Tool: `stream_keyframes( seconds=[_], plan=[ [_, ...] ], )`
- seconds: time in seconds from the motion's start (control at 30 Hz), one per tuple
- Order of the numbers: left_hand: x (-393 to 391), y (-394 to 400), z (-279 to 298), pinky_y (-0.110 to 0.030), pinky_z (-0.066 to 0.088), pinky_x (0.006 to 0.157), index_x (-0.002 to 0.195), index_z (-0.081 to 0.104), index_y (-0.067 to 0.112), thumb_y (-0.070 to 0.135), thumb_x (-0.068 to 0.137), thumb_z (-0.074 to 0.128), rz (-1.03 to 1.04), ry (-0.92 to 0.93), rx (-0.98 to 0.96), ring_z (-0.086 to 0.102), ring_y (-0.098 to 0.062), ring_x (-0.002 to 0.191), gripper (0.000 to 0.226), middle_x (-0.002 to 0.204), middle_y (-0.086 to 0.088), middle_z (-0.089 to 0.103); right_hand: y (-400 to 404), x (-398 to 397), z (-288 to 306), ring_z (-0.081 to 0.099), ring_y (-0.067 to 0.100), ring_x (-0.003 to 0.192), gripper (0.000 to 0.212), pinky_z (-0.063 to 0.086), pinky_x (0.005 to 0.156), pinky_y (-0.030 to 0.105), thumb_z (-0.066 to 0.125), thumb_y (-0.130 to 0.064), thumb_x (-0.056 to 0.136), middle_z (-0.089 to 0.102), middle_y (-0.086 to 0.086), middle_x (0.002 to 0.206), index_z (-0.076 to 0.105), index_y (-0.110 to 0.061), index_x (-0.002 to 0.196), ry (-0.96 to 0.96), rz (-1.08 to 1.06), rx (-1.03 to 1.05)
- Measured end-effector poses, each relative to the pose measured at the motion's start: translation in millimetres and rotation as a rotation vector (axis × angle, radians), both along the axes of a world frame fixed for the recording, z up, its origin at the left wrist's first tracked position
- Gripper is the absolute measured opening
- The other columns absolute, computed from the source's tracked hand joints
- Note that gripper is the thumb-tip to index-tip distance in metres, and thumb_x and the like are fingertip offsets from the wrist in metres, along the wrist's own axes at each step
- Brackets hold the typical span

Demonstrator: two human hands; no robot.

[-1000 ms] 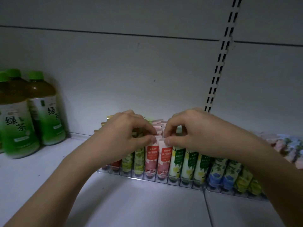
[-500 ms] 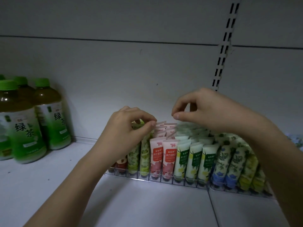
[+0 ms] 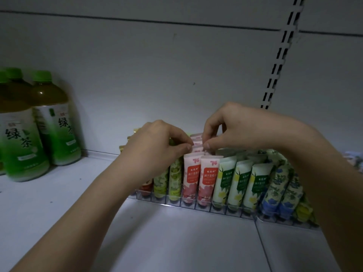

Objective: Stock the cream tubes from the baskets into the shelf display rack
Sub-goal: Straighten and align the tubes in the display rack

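Note:
A clear display rack [image 3: 204, 208] on the shelf holds rows of cream tubes standing cap-down. Two pink tubes [image 3: 198, 179] stand at the front middle, with more pink tubes lined up behind them. My left hand [image 3: 157, 143] hovers over the left pink row, its thumb and fingertips pinching the top of a pink tube behind the front one. My right hand [image 3: 233, 128] pinches the top edge of a pink tube in the right pink row. White-green tubes [image 3: 241, 181] and blue floral tubes [image 3: 280, 191] fill the lanes to the right; lime-green tubes [image 3: 169, 179] stand to the left.
Green tea bottles [image 3: 35, 126] stand at the far left of the white shelf [image 3: 176, 238]. The grey back panel carries a slotted upright [image 3: 279, 61]. More tubes lie blurred at the far right edge [image 3: 353, 160].
My right hand came down from above the rack onto the back pink tubes. My left hand stays pinched at the pink row. The camera moved closer.

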State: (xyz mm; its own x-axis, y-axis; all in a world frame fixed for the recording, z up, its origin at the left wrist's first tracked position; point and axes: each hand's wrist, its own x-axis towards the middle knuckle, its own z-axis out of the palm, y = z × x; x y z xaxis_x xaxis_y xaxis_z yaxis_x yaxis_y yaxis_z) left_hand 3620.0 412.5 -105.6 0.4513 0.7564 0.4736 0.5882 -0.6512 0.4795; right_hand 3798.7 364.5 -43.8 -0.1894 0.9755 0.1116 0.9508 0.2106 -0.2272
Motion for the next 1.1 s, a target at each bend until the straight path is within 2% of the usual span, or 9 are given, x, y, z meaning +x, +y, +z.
stream_keyframes(
  seconds=[0.27, 0.43, 0.53, 0.63, 0.77, 0.83, 0.9, 1.0, 1.1],
  plan=[
    [1, 0, 0, -0.030, 0.054, 0.072, 0.092, 0.075, 0.036, 0.035, 0.089, 0.065, 0.008, 0.021, -0.007, 0.059, -0.001, 0.079, 0.010, 0.081, 0.023, 0.062, -1, 5, 3, 0.057, -0.011, 0.058, 0.005, 0.038, 0.046, 0.007, 0.073, -0.035, 0.083, 0.071, -0.016, 0.079, 0.074, -0.031, 0.080, -0.005, -0.001, -0.041],
    [1, 0, 0, -0.025, 0.051, 0.069, 0.092, 0.075, 0.034, 0.034, 0.089, 0.065, 0.012, 0.019, 0.006, 0.059, 0.001, 0.077, 0.011, 0.082, 0.019, 0.066, 2, 4, 0, 0.056, -0.012, 0.055, 0.007, 0.036, 0.045, 0.004, 0.074, -0.032, 0.082, 0.071, -0.015, 0.076, 0.074, -0.028, 0.076, 0.003, -0.005, -0.016],
    [2, -1, -1, -0.021, 0.047, 0.066, 0.093, 0.075, 0.034, 0.033, 0.089, 0.065, 0.012, 0.026, 0.011, 0.058, 0.002, 0.077, 0.011, 0.084, 0.019, 0.067, 4, 4, -3, 0.057, -0.011, 0.055, 0.011, 0.036, 0.046, 0.007, 0.073, -0.034, 0.083, 0.070, -0.015, 0.073, 0.074, -0.027, 0.074, -0.012, -0.020, -0.008],
    [1, -3, 2, -0.025, 0.052, 0.071, 0.091, 0.076, 0.034, 0.034, 0.088, 0.065, -0.008, -0.003, -0.024, 0.061, 0.001, 0.079, 0.011, 0.087, 0.020, 0.070, 4, 7, 0, 0.058, -0.010, 0.059, 0.014, 0.037, 0.051, 0.012, 0.069, -0.040, 0.085, 0.069, -0.017, 0.072, 0.073, -0.030, 0.076, 0.009, -0.056, 0.024],
    [0, 7, 25, -0.007, 0.041, 0.057, 0.089, 0.073, 0.035, 0.032, 0.090, 0.064, -0.003, -0.107, -0.031, 0.058, 0.007, 0.073, 0.010, 0.078, 0.025, 0.063, 7, 11, 3, 0.056, -0.009, 0.059, 0.017, 0.036, 0.047, 0.007, 0.066, -0.038, 0.087, 0.068, -0.013, 0.071, 0.072, -0.027, 0.076, 0.102, -0.070, 0.186],
    [5, 18, 39, -0.006, 0.039, 0.054, 0.090, 0.074, 0.033, 0.030, 0.089, 0.065, -0.027, -0.048, -0.027, 0.057, 0.010, 0.069, 0.009, 0.080, 0.023, 0.064, 9, 12, 2, 0.059, -0.005, 0.066, 0.013, 0.038, 0.055, 0.012, 0.067, -0.036, 0.087, 0.068, -0.014, 0.076, 0.073, -0.027, 0.080, 0.087, -0.067, 0.188],
    [11, 27, 49, -0.006, 0.037, 0.054, 0.089, 0.075, 0.029, 0.029, 0.087, 0.067, -0.052, 0.101, -0.046, 0.058, 0.010, 0.067, 0.008, 0.078, 0.020, 0.066, 12, 13, -1, 0.061, -0.002, 0.071, 0.008, 0.042, 0.061, 0.017, 0.070, -0.034, 0.085, 0.069, -0.014, 0.078, 0.073, -0.027, 0.082, 0.069, -0.067, 0.146],
    [20, 37, 54, -0.012, 0.041, 0.061, 0.086, 0.077, 0.029, 0.029, 0.085, 0.070, -0.106, 0.330, -0.061, 0.060, 0.007, 0.072, 0.007, 0.081, 0.019, 0.071, 15, 14, -8, 0.064, 0.000, 0.074, 0.006, 0.052, 0.068, 0.024, 0.074, -0.033, 0.082, 0.070, -0.014, 0.079, 0.073, -0.028, 0.081, 0.047, -0.064, 0.070],
    [25, 42, 54, -0.011, 0.044, 0.065, 0.079, 0.077, 0.029, 0.027, 0.083, 0.072, -0.143, 0.416, -0.041, 0.062, 0.008, 0.074, 0.007, 0.088, 0.019, 0.073, 21, 12, -14, 0.065, 0.003, 0.075, 0.006, 0.057, 0.075, 0.033, 0.075, -0.032, 0.081, 0.070, -0.013, 0.078, 0.073, -0.026, 0.079, 0.047, -0.048, 0.056]
  ],
)
